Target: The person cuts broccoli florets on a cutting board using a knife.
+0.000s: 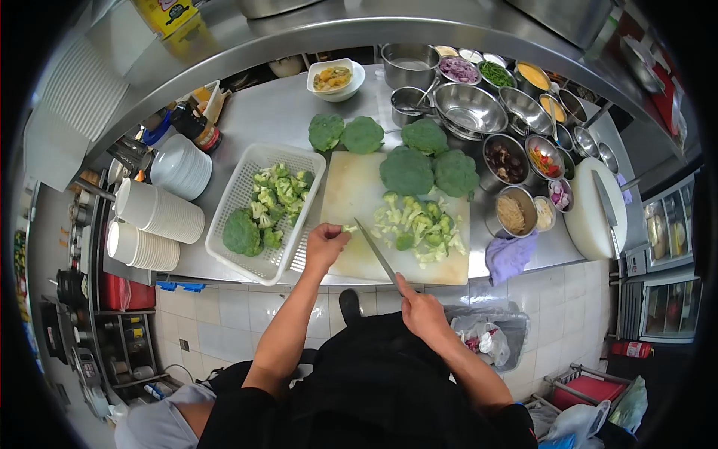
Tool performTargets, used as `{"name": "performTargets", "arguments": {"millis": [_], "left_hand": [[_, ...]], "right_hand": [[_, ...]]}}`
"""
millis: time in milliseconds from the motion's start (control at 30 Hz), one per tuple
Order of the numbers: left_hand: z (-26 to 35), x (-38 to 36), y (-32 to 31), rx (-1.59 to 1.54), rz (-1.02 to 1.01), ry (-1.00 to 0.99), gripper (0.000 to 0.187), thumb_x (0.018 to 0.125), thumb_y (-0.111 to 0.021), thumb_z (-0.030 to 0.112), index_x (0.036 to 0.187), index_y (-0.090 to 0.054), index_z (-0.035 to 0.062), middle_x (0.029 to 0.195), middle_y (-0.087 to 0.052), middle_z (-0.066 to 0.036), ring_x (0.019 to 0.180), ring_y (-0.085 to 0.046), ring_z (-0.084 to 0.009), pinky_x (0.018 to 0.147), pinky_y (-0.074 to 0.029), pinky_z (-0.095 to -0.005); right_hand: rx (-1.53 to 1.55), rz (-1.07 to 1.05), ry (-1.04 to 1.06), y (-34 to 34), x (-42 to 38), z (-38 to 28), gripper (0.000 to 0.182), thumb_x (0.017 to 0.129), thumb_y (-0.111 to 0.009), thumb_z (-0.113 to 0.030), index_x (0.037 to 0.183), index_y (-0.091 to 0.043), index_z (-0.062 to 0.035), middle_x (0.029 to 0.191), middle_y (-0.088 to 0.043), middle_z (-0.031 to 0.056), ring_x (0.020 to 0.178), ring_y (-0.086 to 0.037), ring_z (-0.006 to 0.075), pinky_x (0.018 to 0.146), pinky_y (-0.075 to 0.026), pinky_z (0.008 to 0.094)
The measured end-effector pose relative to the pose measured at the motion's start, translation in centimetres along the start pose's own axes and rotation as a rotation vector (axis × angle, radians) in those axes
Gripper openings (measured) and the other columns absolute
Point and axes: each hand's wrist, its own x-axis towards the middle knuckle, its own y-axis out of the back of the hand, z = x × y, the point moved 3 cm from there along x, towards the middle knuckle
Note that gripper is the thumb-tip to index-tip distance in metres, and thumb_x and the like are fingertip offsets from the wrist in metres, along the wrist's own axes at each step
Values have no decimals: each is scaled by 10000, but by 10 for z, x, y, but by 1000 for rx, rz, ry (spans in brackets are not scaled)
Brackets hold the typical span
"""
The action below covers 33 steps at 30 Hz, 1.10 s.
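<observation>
My right hand (421, 308) grips the handle of a kitchen knife (378, 253), its blade slanting up and left over the cutting board (348, 191). At the board's left side, my left hand (327, 245) pinches a small broccoli floret (348, 228) close to the knife tip. Cut broccoli pieces (419, 228) lie piled to the right of the blade. Whole broccoli heads (406, 170) rest at the board's far end and behind it. Left of my left hand stands a white perforated basket (233, 196) with florets and a larger broccoli head (243, 232) inside.
Metal bowls (470, 108) and pots of ingredients crowd the right side, beside a purple cloth (511, 257) and a round white board (594, 206) with another knife on it. Stacked white containers (158, 213) stand left. A lined bin (490, 337) is below the counter. Another person's sleeve (161, 419) shows lower left.
</observation>
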Motion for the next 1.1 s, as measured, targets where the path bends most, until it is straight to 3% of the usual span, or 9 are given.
{"name": "performTargets", "arguments": {"millis": [100,167,267,333,400,467,633,800,1100], "left_hand": [[18,1,37,-81,2,-45,242,808,-798,77,997,-676,-13,894,-713,-44,733,-656,-153,607,-527,-278],[56,1,70,303,279,-374,293,831,-781,103,1082,-678,-9,978,-713,-115,826,-673,-232,714,-557,-347],[135,-12,44,774,613,-954,367,848,-761,134,1183,-667,19,1063,-698,-183,943,-671,-336,870,-543,-421],[76,41,-14,398,75,-727,422,834,-756,150,1234,-662,55,1071,-692,-223,1027,-651,-397,988,-493,-442],[52,61,-78,565,-136,-499,406,808,-765,147,1194,-673,62,1047,-714,-183,1030,-665,-380,962,-513,-410],[33,73,-115,476,-63,-446,339,789,-784,80,1114,-689,58,969,-729,-128,887,-692,-235,742,-566,-334],[15,77,-89,193,51,-384,311,810,-786,116,1103,-695,61,847,-728,-107,677,-665,-169,683,-557,-312],[-5,44,-6,305,196,-210,262,782,-805,158,982,-727,8,734,-710,-102,642,-664,-174,619,-536,-321],[-9,28,-14,369,324,-225,269,753,-831,163,930,-722,-9,748,-715,-117,657,-676,-199,642,-546,-328]], "right_hand": [[-1,7,29,0,-1,5,635,895,-576,-84,1509,-450,-191,707,-658,229,648,-644,446,657,-533,565],[1,0,48,0,-3,8,643,898,-571,-94,1517,-441,-208,708,-661,223,647,-645,443,657,-539,566],[51,-46,86,-3,6,15,643,907,-569,-100,1523,-432,-225,710,-654,232,660,-644,446,667,-533,546],[125,-69,130,-15,19,20,635,916,-567,-105,1523,-433,-234,707,-645,241,667,-643,447,674,-526,527],[216,-150,57,-23,31,30,609,938,-569,-127,1521,-439,-245,759,-659,235,704,-662,407,717,-529,469],[255,-228,-7,-25,38,40,600,958,-574,-150,1529,-430,-267,828,-692,202,744,-695,333,776,-548,402],[255,-63,-32,-4,15,76,594,953,-589,-144,1518,-448,-263,864,-701,225,782,-716,338,797,-557,406],[56,-18,-74,28,-5,45,569,938,-596,-133,1490,-483,-218,766,-671,261,757,-662,456,729,-536,532],[14,91,200,3,25,13,610,883,-599,-62,1479,-485,-126,765,-683,229,702,-672,429,669,-537,556]]}}
